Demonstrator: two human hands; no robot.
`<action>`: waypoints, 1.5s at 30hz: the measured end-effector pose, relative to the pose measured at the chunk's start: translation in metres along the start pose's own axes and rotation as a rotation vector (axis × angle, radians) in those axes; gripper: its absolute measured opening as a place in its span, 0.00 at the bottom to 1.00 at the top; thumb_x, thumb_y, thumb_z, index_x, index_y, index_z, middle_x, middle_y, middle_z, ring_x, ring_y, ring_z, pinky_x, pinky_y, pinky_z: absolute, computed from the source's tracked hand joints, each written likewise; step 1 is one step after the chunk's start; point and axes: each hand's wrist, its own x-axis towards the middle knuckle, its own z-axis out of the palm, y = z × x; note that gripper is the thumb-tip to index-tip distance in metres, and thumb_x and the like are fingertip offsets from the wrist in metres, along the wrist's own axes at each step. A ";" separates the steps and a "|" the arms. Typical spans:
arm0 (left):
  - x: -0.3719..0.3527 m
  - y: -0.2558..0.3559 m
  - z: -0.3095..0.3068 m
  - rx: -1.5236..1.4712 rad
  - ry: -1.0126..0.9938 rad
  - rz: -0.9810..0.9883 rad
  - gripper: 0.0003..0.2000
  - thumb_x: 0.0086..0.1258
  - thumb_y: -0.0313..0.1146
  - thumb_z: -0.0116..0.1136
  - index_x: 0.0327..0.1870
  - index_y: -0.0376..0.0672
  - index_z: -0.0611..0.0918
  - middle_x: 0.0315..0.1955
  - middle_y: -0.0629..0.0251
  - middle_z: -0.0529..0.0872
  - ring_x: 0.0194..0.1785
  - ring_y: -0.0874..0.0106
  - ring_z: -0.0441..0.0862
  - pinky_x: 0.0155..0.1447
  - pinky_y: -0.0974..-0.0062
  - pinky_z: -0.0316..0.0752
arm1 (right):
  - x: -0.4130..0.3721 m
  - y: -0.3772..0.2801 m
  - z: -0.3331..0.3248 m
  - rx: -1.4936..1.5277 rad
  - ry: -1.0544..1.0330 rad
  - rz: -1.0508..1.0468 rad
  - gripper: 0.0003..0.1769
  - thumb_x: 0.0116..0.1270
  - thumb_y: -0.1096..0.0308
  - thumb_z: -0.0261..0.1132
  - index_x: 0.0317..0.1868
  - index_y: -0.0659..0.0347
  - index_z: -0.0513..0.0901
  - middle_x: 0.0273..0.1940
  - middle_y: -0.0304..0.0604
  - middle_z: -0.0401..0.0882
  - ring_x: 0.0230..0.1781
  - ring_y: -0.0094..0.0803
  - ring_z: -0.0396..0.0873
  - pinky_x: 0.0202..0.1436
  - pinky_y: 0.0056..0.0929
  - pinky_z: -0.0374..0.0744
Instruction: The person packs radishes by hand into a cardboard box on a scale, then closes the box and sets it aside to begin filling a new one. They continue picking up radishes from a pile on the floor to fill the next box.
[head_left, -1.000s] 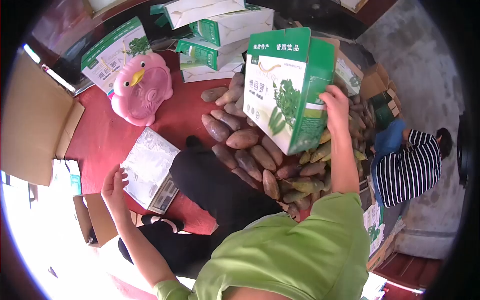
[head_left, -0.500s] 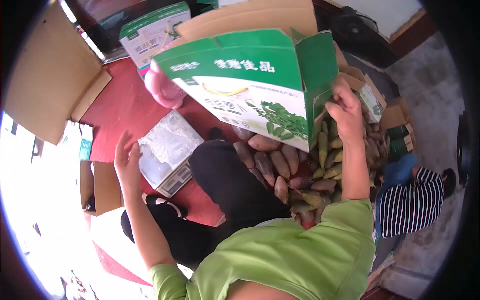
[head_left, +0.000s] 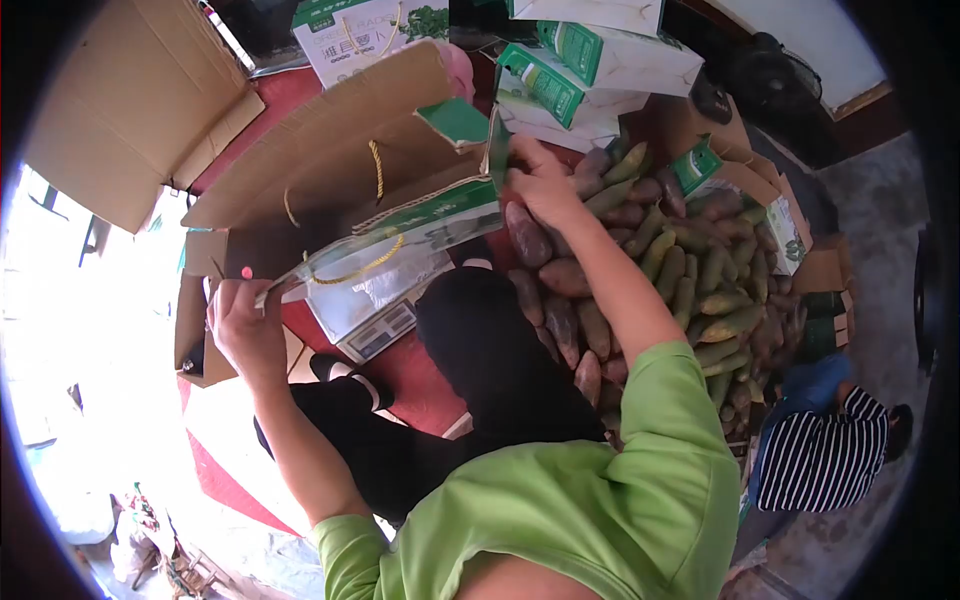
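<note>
A green-and-white cardboard carton [head_left: 330,150] with its top open hangs in front of me, its brown inside showing. Yellow rope handles [head_left: 378,170] are threaded through its sides. My left hand [head_left: 247,330] pinches the carton's near left corner. At its right end, my right hand [head_left: 545,185] grips a green end flap [head_left: 498,150]. Partly hidden below the carton, a silvery-topped box [head_left: 375,320] sits on the red floor covering beside my knee.
Long green and reddish-brown radishes [head_left: 690,270] are heaped on my right. White-and-green cartons [head_left: 610,70] stand at the back, near a black fan [head_left: 770,80]. A person in a striped shirt [head_left: 825,460] is at far right. Large brown cardboard [head_left: 110,100] rises at left.
The carton has come down and left, and its open top has tipped toward me. My left hand, free before, has closed on its edge. My right hand still holds the flap end.
</note>
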 end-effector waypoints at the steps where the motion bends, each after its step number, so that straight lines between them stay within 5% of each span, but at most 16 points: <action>1: -0.002 0.001 0.002 0.066 -0.014 0.042 0.09 0.48 0.25 0.68 0.29 0.44 0.81 0.31 0.66 0.80 0.43 0.64 0.79 0.52 0.67 0.69 | 0.000 0.018 0.009 0.003 0.002 0.008 0.13 0.52 0.82 0.57 0.41 0.67 0.75 0.39 0.40 0.69 0.41 0.28 0.73 0.47 0.24 0.72; 7: -0.010 0.012 0.016 0.136 -0.182 0.128 0.04 0.51 0.26 0.62 0.25 0.45 0.79 0.27 0.66 0.75 0.38 0.63 0.77 0.44 0.63 0.70 | -0.017 0.109 0.063 0.122 0.132 0.243 0.17 0.54 0.83 0.58 0.45 0.63 0.79 0.42 0.43 0.75 0.48 0.31 0.75 0.53 0.28 0.73; 11: -0.017 0.000 0.022 0.244 -0.368 0.040 0.05 0.52 0.26 0.62 0.28 0.43 0.79 0.30 0.63 0.75 0.37 0.59 0.76 0.39 0.63 0.71 | -0.027 0.098 0.092 0.327 0.130 0.362 0.22 0.61 0.79 0.60 0.58 0.63 0.72 0.48 0.43 0.77 0.48 0.30 0.75 0.51 0.26 0.74; 17: -0.014 0.011 0.018 0.149 -0.447 0.008 0.08 0.56 0.27 0.62 0.37 0.46 0.84 0.31 0.63 0.76 0.34 0.61 0.78 0.37 0.64 0.73 | -0.030 0.100 0.097 0.350 0.163 0.342 0.26 0.58 0.84 0.53 0.59 0.60 0.71 0.47 0.40 0.77 0.45 0.27 0.76 0.48 0.25 0.74; 20: -0.013 0.015 0.021 0.102 -0.457 0.055 0.11 0.56 0.25 0.61 0.41 0.46 0.84 0.33 0.64 0.78 0.36 0.62 0.79 0.38 0.66 0.73 | -0.042 0.097 0.092 0.298 0.132 0.403 0.25 0.58 0.81 0.55 0.58 0.61 0.72 0.44 0.39 0.78 0.37 0.22 0.76 0.38 0.23 0.74; 27: -0.013 0.016 0.030 0.068 -0.454 0.069 0.10 0.57 0.23 0.60 0.40 0.43 0.83 0.35 0.64 0.81 0.38 0.63 0.80 0.40 0.69 0.73 | -0.126 0.124 0.053 0.246 0.252 0.437 0.17 0.59 0.78 0.57 0.50 0.66 0.78 0.43 0.42 0.80 0.39 0.25 0.77 0.41 0.24 0.77; 30: -0.013 0.014 0.031 0.055 -0.449 0.070 0.07 0.59 0.24 0.59 0.38 0.39 0.82 0.34 0.62 0.81 0.39 0.61 0.80 0.42 0.67 0.73 | -0.172 0.119 0.004 -0.008 0.321 0.590 0.16 0.58 0.77 0.58 0.48 0.66 0.80 0.42 0.43 0.81 0.43 0.28 0.78 0.47 0.25 0.77; 33: -0.014 0.012 0.032 0.063 -0.460 0.070 0.06 0.59 0.24 0.58 0.38 0.39 0.82 0.35 0.62 0.81 0.39 0.61 0.80 0.42 0.66 0.72 | -0.246 0.183 -0.050 -0.021 0.427 0.643 0.15 0.58 0.76 0.59 0.47 0.67 0.80 0.41 0.46 0.82 0.43 0.32 0.80 0.49 0.29 0.77; 35: -0.014 0.014 0.031 0.070 -0.467 0.071 0.06 0.60 0.24 0.58 0.38 0.39 0.82 0.35 0.61 0.81 0.39 0.60 0.80 0.43 0.66 0.72 | -0.280 0.175 -0.085 -0.340 0.560 0.737 0.14 0.58 0.74 0.60 0.46 0.66 0.81 0.40 0.48 0.83 0.42 0.33 0.81 0.47 0.30 0.77; 37: -0.015 0.014 0.031 0.053 -0.442 0.109 0.07 0.60 0.25 0.58 0.39 0.39 0.82 0.35 0.61 0.81 0.39 0.59 0.80 0.42 0.66 0.72 | -0.311 0.175 -0.123 -0.539 0.576 0.849 0.17 0.55 0.72 0.59 0.46 0.60 0.82 0.42 0.55 0.82 0.46 0.46 0.81 0.52 0.35 0.76; 45: -0.015 0.009 0.035 0.070 -0.453 0.092 0.06 0.61 0.25 0.58 0.38 0.39 0.82 0.34 0.60 0.82 0.38 0.59 0.80 0.42 0.66 0.72 | -0.315 0.114 -0.214 -1.200 0.740 0.965 0.21 0.56 0.69 0.63 0.52 0.56 0.75 0.50 0.52 0.73 0.52 0.49 0.72 0.52 0.44 0.75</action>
